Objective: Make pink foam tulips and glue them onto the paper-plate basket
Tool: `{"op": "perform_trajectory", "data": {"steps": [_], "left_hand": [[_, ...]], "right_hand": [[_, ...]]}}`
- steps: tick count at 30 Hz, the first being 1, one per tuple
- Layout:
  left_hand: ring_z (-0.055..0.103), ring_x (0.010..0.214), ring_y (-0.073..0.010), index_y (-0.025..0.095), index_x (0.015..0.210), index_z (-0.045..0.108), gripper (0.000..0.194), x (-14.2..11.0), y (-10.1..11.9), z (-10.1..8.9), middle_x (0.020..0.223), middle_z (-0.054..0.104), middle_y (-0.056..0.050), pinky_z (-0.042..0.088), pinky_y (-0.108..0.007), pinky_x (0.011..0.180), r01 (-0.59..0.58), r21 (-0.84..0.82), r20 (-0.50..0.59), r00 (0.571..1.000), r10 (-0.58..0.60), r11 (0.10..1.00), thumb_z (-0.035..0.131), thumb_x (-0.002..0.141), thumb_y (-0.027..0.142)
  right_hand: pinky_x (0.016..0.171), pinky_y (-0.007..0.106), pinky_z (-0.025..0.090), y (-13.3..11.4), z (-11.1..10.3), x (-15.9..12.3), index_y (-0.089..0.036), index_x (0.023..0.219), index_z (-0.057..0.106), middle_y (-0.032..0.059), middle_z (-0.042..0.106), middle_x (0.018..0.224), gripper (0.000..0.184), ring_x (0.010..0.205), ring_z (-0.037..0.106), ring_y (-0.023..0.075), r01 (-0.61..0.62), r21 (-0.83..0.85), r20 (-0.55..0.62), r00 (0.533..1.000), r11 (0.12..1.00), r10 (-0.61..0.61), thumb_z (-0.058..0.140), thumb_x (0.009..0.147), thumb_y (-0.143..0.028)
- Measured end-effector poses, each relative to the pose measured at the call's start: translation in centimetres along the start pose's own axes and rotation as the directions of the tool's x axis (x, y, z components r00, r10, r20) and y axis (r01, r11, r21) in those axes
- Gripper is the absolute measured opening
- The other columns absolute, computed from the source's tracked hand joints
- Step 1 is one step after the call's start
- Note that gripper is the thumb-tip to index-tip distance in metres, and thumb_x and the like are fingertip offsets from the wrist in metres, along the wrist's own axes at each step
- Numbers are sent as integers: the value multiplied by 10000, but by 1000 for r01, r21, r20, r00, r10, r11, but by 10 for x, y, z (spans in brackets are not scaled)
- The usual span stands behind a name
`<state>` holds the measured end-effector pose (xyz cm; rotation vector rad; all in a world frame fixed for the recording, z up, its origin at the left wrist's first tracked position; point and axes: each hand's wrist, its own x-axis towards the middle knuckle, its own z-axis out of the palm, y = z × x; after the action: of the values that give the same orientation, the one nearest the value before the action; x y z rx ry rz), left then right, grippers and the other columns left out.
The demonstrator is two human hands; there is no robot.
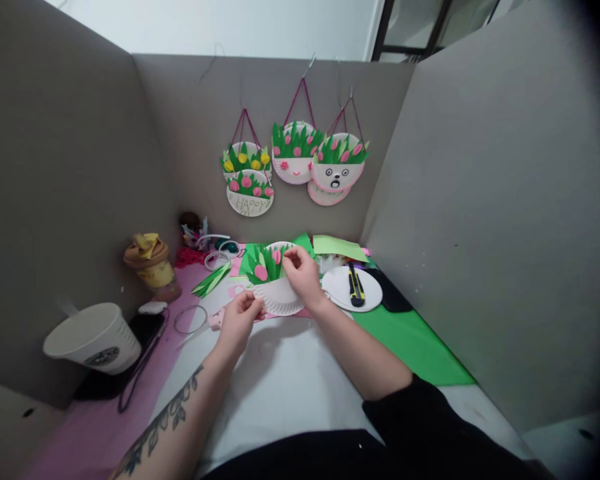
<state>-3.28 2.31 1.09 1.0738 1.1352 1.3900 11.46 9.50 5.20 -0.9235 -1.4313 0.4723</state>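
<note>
A white paper-plate pocket (283, 300) with a fluted rim stands tilted before me at the table's middle. Green paper leaves (257, 264) rise from it, with pink paper flowers (261, 273) among them. The fingers of my left hand (240, 319) are pinched at the plate's lower left rim. Over the plate's upper right, beside a pink flower, my right hand (303, 273) is closed in a pinch. What sits between those fingertips, if anything, is too small to make out. The right hand hides part of the plate and leaves.
A utility knife (356, 287) lies on white plates (331, 283) at right, near green paper (410, 340). Cut leaves (213, 280) and tape rings lie left. A paper cup (97, 337), phone and tumbler (153, 267) line the left side. Finished plate baskets (250, 200) hang on the grey partition.
</note>
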Motion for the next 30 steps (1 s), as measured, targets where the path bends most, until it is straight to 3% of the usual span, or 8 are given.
{"op": "perform_trajectory", "data": {"steps": [4,8,16,30], "left_hand": [[541,528,-86,160,731,511,294,0,1,1,582,555,45,437,-190,516,1,-25,-14,1000,-2,1000,708,641,359],[549,540,-95,171,712,489,282,-2,3,3,583,540,50,447,-201,525,-49,8,-19,999,49,999,692,659,359],[531,541,-105,174,703,493,216,-1,1,0,567,548,34,437,-213,541,-179,145,32,984,176,973,624,743,341],[529,568,-111,175,727,522,191,1,-5,-5,598,547,29,436,-219,564,-214,162,80,976,203,963,604,787,337]], "right_hand": [[681,269,449,-6,-1,-5,-188,771,633,25,572,787,155,731,543,154,189,-98,19,982,977,-188,483,791,-158],[712,286,476,-3,2,-6,-178,817,683,47,567,825,195,760,568,159,253,-120,11,967,960,-254,492,803,-140],[747,293,500,1,4,-7,-193,821,709,42,557,811,216,759,577,156,290,-152,19,957,945,-291,502,809,-135],[753,286,500,3,6,-10,-203,909,722,47,581,837,257,776,587,156,291,-136,28,957,947,-290,488,828,-134]]}}
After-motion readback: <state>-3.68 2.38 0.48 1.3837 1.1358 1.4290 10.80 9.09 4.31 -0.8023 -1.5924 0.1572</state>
